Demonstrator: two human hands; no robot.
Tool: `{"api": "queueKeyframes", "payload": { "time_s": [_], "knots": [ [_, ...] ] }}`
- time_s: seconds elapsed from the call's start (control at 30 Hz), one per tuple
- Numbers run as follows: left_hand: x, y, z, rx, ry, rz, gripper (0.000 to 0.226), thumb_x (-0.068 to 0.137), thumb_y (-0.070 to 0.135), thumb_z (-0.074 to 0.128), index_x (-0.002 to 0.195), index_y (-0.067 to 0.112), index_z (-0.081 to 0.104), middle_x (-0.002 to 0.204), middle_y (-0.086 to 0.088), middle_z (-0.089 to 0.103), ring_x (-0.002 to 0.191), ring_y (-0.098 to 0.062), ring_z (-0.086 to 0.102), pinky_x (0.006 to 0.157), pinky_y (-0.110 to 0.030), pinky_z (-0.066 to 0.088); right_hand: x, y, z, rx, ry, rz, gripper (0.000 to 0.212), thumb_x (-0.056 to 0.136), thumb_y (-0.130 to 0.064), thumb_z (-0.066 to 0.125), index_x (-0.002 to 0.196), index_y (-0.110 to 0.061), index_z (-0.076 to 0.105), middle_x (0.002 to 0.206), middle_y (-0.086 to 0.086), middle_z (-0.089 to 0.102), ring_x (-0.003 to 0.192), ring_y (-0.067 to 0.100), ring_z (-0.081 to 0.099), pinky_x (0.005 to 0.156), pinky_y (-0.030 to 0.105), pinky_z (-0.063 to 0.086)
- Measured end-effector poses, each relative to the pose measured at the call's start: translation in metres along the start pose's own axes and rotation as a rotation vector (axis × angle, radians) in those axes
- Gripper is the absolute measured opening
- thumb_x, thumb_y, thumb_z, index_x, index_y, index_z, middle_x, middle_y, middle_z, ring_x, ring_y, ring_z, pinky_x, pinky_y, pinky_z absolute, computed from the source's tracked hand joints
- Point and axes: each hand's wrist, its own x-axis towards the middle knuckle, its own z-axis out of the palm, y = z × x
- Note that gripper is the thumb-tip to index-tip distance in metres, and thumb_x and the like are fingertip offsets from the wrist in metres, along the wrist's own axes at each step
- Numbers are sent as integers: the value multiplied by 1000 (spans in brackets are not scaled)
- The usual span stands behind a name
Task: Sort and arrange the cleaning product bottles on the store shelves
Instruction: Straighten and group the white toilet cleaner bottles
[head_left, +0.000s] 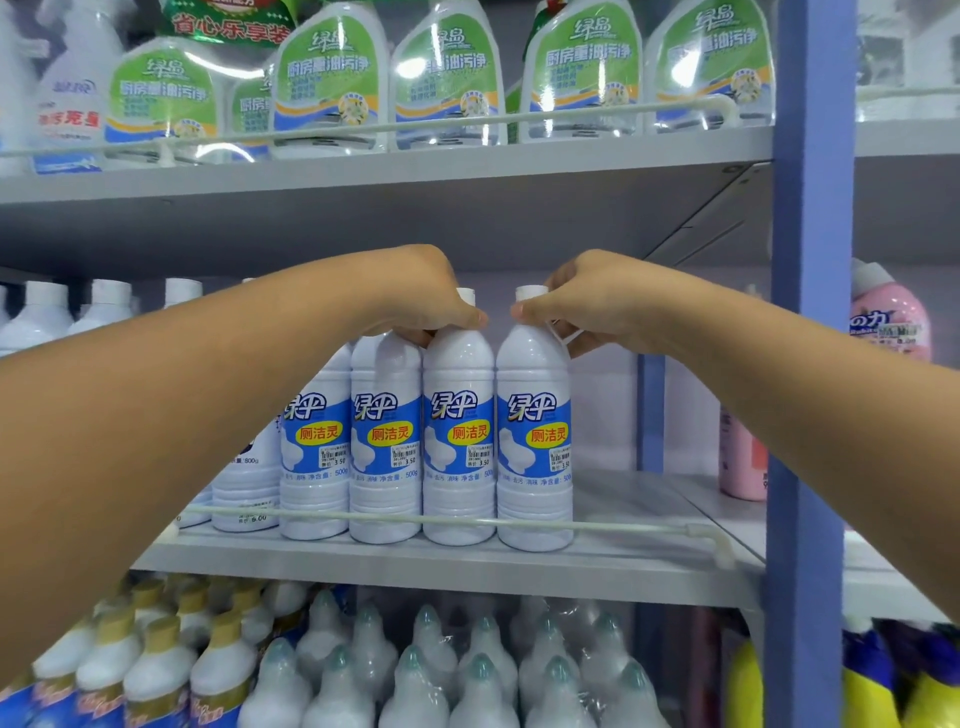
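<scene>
Left hand (421, 291) gripping one white bottle's (458, 441) neck, right hand (587, 301) pinching another bottle's (534, 447) cap, four matching bottles in the middle shelf's (467, 558) front row

Both forearms are bare to the frame edge, no sleeves showing; left hand (431, 296) and right hand (587, 301) wear nothing.

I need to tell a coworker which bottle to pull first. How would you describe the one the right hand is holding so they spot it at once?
Find the blue upright post, then the middle shelf left of it. A front row of white bottles with blue labels stands there; the right hand pinches the neck of the white bottle ending that row, nearest the post, bare shelf on its right.
</scene>
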Motion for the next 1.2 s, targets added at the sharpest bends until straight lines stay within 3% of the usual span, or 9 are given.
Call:
{"api": "queueKeyframes", "payload": {
  "time_s": [0.37, 0.57, 0.73, 0.83, 0.93, 1.03, 1.2],
  "knots": [
    [-11, 1, 3, 3, 67, 12, 44, 93, 47, 69, 115, 10, 69, 104, -10, 74, 92, -27, 72, 91, -44, 59, -5, 2, 11, -68, 115, -26, 28, 93, -36, 71, 106, -13, 65, 93, 4, 71, 79, 18, 71, 57, 25, 56],
    [-15, -6, 24, -180, 284, 28, 50, 89, 42, 75, 129, 17, 59, 121, -3, 65, 108, -26, 63, 87, -36, 51, -13, 5, 21, -48, 183, -38, 29, 92, -41, 70, 103, -14, 68, 94, 4, 71, 85, 20, 68, 79, 37, 60],
    [-29, -16, 47, -391, 429, 116, 64, 90, 38, 76, 144, 20, 47, 138, -2, 61, 119, -22, 62, 101, -42, 52, -27, 14, 35, 162, 250, -50, 25, 94, -39, 69, 108, -18, 69, 94, -5, 70, 79, 4, 63, 63, 19, 49],
    [-61, -23, 60, -605, 498, 158, 66, 89, 38, 78, 145, 26, 47, 142, 6, 57, 123, -14, 59, 97, -31, 52, -40, 22, 46, 317, 277, -3, 43, 94, -40, 69, 125, -11, 65, 112, -2, 72, 94, 9, 68, 67, 19, 51],
    [-103, -35, 84, -777, 480, 129, 64, 87, 39, 78, 144, 32, 49, 141, 15, 55, 119, -6, 58, 76, -6, 45, -67, 35, 57, 336, 395, 20, 51, 92, -44, 71, 135, -19, 59, 126, -7, 65, 111, 9, 64, 81, 23, 52],
    [-141, -52, 116, -896, 424, 111, 63, 82, 39, 80, 139, 38, 51, 137, 23, 56, 118, 2, 58, 81, -7, 41, -112, 49, 71, 294, 464, -3, 47, 90, -48, 71, 132, -31, 59, 130, -16, 62, 119, 4, 59, 96, 31, 52],
    [-203, -50, 176, -1134, 233, 70, 69, 63, 56, 81, 126, 51, 54, 131, 34, 59, 114, 9, 62, 87, -12, 51, -205, 86, 91, 402, 523, -1, 38, 86, -39, 73, 121, -30, 65, 122, -16, 69, 115, 0, 64, 94, 24, 52]
  ]
}}
